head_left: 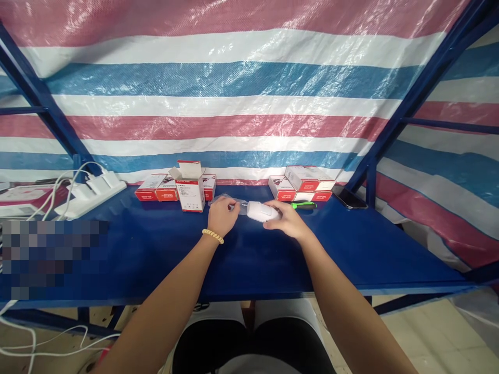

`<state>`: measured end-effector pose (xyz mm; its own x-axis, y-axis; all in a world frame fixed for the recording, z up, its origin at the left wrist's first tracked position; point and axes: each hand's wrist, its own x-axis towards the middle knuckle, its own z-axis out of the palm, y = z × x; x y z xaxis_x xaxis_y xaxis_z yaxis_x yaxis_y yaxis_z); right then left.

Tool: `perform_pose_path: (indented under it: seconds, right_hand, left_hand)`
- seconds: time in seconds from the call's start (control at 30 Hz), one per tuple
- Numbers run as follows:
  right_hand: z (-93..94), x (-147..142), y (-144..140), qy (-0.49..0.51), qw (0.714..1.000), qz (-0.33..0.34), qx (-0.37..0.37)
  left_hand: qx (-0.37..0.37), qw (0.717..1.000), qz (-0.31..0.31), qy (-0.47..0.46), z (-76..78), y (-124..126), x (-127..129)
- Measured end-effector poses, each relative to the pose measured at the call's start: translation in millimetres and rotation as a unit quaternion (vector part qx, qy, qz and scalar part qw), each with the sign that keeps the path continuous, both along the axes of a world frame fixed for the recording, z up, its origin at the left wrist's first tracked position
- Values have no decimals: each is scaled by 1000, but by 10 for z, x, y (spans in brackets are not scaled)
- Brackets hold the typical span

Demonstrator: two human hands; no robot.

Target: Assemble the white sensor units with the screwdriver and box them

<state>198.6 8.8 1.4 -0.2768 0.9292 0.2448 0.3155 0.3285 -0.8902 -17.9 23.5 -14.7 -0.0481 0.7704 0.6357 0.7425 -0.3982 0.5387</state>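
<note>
A white plastic device [260,211] is held above the blue table by my right hand [287,220], its fingers and thumb closed round the right end. From the device's left end stretches a clear plastic bag [242,208], pinched by my left hand [223,214]. I cannot tell whether the bag still covers part of the device. Just behind my left hand, an upright white and red box [191,195] marked "DETECTOR" stands with its top flaps raised. A green and black screwdriver [304,205] lies to the right of my right hand.
Several red and white boxes lie in a left group [150,188] and a stacked right group [307,179]. A black phone [350,197] rests near the right frame post. At left sits a white power strip [91,192] with cables. A striped tarp [234,124] hangs behind the table [257,265].
</note>
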Motion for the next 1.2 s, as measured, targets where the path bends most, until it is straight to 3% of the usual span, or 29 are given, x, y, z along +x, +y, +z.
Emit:
perform_pose_path:
  seconds: [0.17,0.37,0.53,0.67,0.83,0.9,1.0,1.07,1.1,1.2]
  right_hand:
    - [-21,-38,6,-94,995,-41,-6]
    - [-87,-90,42,-195,975,-109,13]
    - [-137,-186,28,-247,961,-100,66]
    - [-167,-294,-1,-254,956,-83,124]
    - [-196,-365,5,-178,967,-134,124]
    - [-198,-369,14,-126,974,-153,112]
    - [-181,-369,15,-58,978,-180,85]
    - [-169,-375,7,-35,978,-193,78]
    - [-167,-381,2,-32,977,-196,77]
    - [-186,-415,-9,-44,979,-186,77]
  left_hand:
    - [21,1000,-14,-5,10,-14,5]
    - [42,991,-120,45,-22,-64,65]
    - [56,988,-117,78,-44,-82,101]
    - [93,979,-137,119,-40,-72,88]
    - [169,952,-188,170,19,-141,104]
    - [217,950,-165,151,55,-189,130]
    - [263,963,-50,14,100,-220,158]
    - [219,970,13,-105,113,-198,156]
    - [168,973,15,-154,115,-180,150]
    - [-28,973,-75,-215,104,-140,142]
